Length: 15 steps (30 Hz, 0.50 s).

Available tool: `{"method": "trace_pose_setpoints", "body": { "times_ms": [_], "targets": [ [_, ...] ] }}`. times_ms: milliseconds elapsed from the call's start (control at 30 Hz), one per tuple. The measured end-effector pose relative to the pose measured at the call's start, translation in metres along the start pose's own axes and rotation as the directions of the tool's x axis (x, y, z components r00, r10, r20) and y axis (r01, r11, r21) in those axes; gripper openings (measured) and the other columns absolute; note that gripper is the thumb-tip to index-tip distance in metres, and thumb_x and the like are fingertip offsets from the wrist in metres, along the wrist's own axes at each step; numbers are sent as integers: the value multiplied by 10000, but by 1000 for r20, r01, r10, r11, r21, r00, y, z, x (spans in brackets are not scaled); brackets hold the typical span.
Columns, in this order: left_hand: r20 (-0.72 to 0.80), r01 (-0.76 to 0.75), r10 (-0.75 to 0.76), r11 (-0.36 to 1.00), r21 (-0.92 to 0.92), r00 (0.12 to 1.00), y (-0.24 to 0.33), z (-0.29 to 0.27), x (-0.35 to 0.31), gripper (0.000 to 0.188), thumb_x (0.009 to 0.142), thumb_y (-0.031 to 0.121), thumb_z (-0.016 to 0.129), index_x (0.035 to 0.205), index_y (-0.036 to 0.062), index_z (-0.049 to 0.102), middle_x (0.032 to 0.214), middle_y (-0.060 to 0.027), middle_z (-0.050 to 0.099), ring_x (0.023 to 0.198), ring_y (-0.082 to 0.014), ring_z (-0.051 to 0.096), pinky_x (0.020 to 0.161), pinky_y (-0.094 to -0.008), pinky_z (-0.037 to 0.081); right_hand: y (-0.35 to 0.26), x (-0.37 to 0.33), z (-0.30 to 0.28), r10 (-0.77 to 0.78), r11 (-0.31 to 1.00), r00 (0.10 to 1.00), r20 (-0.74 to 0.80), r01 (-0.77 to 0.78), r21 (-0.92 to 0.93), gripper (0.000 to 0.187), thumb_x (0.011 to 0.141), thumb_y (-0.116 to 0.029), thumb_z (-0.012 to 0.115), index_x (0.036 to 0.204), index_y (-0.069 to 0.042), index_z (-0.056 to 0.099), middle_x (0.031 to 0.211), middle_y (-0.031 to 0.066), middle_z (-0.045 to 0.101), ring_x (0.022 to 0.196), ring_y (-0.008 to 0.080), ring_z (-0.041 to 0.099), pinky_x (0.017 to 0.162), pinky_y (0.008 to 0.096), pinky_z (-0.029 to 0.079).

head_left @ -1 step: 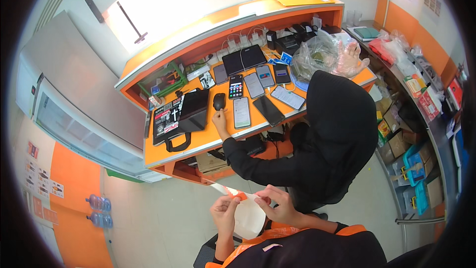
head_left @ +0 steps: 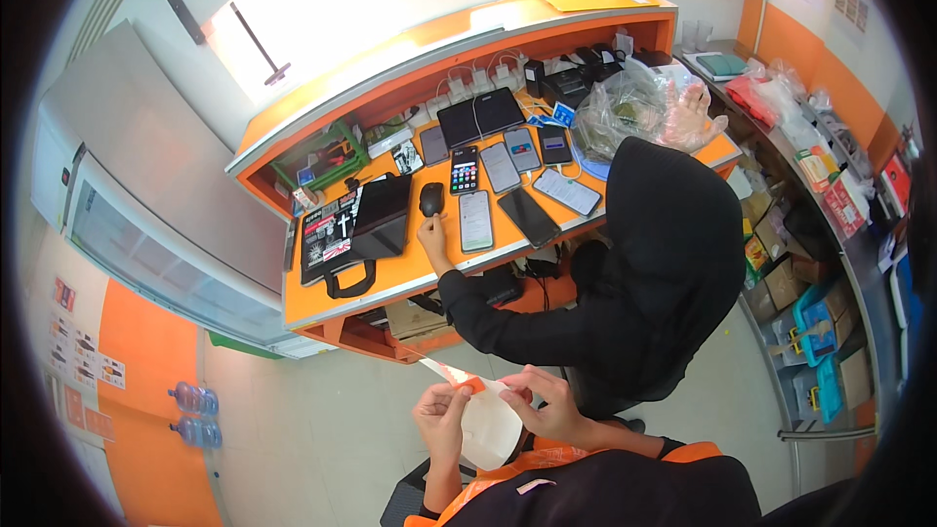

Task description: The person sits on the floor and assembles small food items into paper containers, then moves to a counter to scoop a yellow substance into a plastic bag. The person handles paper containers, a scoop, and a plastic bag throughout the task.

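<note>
Low in the middle, a white and orange folded paper piece (head_left: pixel 488 432) is stretched between my two hands. My left hand (head_left: pixel 439 420) pinches its orange part between thumb and fingers. On the other side, my right hand (head_left: pixel 549 407) has its thumb and fingertips closed on the paper's upper edge. A pale pointed end of the paper sticks out past my left fingers, and its broad white part hangs below. What exact kind of paper item it is, I cannot make out.
A person in black (head_left: pixel 673 263) sits before me at an orange desk (head_left: pixel 410 273), one hand by a black mouse (head_left: pixel 431 198). Several phones (head_left: pixel 476 222), a laptop (head_left: pixel 342 224) and plastic bags (head_left: pixel 625 107) lie there. Loaded shelves (head_left: pixel 830 332) line the right side.
</note>
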State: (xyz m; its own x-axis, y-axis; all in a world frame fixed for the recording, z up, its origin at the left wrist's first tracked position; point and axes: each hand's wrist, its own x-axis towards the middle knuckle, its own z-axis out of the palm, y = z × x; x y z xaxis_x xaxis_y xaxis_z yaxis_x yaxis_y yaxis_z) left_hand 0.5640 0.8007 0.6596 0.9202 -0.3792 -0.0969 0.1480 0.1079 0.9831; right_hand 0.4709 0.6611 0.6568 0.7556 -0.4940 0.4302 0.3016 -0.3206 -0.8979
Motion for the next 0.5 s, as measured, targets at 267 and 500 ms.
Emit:
{"method": "trace_pose_setpoints", "body": {
  "times_ms": [267,500],
  "targets": [
    [60,-508,529,769,388,846,-6,9,4,152,721,-64,753,764,3,623,783,-76,658,715,-136,607,682,-250,458,1,11,-4,-46,999,999,-2,46,8,120,795,16,650,907,-16,619,730,47,532,587,100,481,538,231,410],
    [44,-489,515,780,391,856,-4,21,-8,166,692,-51,774,725,9,623,777,-87,644,714,-161,606,664,-261,455,3,14,-9,-70,997,998,-9,70,22,117,783,16,660,890,-17,625,760,57,549,615,101,506,554,233,427]
  ]
}}
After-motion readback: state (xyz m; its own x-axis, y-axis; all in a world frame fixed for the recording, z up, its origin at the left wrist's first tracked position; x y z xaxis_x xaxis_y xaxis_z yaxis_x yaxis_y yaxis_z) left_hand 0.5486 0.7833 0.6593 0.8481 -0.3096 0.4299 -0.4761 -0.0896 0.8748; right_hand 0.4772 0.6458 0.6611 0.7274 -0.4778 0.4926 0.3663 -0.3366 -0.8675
